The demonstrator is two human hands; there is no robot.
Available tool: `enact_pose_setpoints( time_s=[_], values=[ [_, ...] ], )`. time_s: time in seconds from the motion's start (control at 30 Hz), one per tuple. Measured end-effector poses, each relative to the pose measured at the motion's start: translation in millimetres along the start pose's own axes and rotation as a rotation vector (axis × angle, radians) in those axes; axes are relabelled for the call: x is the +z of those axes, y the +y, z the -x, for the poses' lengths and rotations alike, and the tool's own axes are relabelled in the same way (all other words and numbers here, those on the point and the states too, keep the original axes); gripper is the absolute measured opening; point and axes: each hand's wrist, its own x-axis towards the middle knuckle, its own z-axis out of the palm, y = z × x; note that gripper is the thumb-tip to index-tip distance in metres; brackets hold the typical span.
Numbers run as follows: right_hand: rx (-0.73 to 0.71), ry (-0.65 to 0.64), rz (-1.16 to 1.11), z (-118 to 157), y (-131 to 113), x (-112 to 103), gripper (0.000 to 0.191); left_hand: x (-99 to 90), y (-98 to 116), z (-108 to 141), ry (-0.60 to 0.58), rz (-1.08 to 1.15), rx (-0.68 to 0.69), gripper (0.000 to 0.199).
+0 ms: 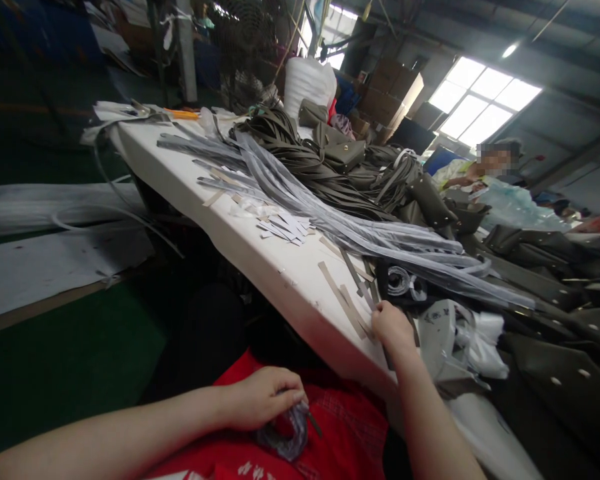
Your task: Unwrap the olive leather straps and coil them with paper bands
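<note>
Low over the red apron [350, 413], my left hand [265, 397] is closed on a coiled strap [296, 433] wrapped in clear plastic. A short dark end sticks out of the coil beneath the fingertips. At the table's near edge, my right hand [394, 328] is closed, its fingers pointing down beside thin dark strips [353, 272] and tan paper strips [337, 293]. Whatever it may pinch is hidden. Just beyond it, small plastic-wrapped coils [399, 281] sit in a black container.
Long plastic-sleeved straps [340, 217] and dark olive straps [300, 160] cover the white table [250, 257]. White paper slips [287, 228] lie before them. A white tape dispenser [437, 333] stands at right, near dark bags [570, 387]. Another person [453, 173] is across the table.
</note>
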Motion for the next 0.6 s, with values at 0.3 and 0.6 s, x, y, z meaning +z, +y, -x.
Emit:
enact_pose_setpoints(
  time_s=[0.3,0.6],
  values=[
    [-0.344,0.026,-0.302,94,-9,-21,0.024,9.2,-4,-1,0.025,0.163,-0.283,0.042],
    [-0.677,-0.406,-0.218,184,-23,-18,0.023,12.3,2,1,0.030,0.280,-0.342,0.044]
  ],
)
